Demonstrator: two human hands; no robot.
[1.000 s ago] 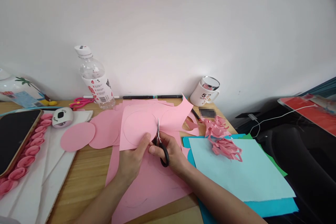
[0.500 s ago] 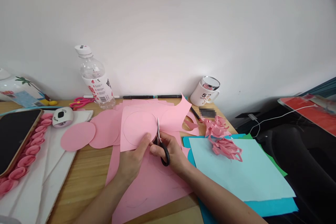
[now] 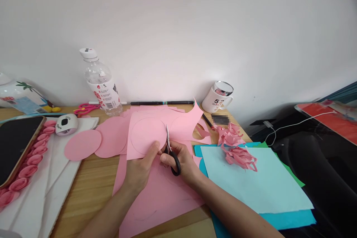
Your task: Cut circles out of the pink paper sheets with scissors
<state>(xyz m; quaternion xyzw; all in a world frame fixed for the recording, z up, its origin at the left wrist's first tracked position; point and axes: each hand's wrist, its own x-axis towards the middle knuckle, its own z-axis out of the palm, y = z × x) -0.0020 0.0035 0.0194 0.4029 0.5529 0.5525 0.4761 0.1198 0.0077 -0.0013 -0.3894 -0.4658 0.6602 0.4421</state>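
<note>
My right hand [image 3: 182, 161] is closed round black-handled scissors [image 3: 170, 149], whose blades point away from me into a pink paper sheet [image 3: 156, 130]. A circle is drawn on that sheet, and the blades sit at its right edge. My left hand [image 3: 141, 169] pinches the sheet's near edge just left of the scissors, thumb on top. A larger pink sheet [image 3: 156, 200] lies flat under both hands. Cut pink circles [image 3: 83, 145] lie to the left.
A plastic bottle [image 3: 100, 83], a white mug [image 3: 217, 97] and pink scissors [image 3: 86, 108] stand along the wall. Curled pink strips [image 3: 237, 148] lie on light blue paper [image 3: 251, 182] at right. A phone [image 3: 13, 145], pink rolled pieces [image 3: 30, 158] and a white punch [image 3: 66, 124] are at left.
The scissors have tilted slightly left along the drawn circle, and the held sheet has shifted a little. Both hands stay in the same place.
</note>
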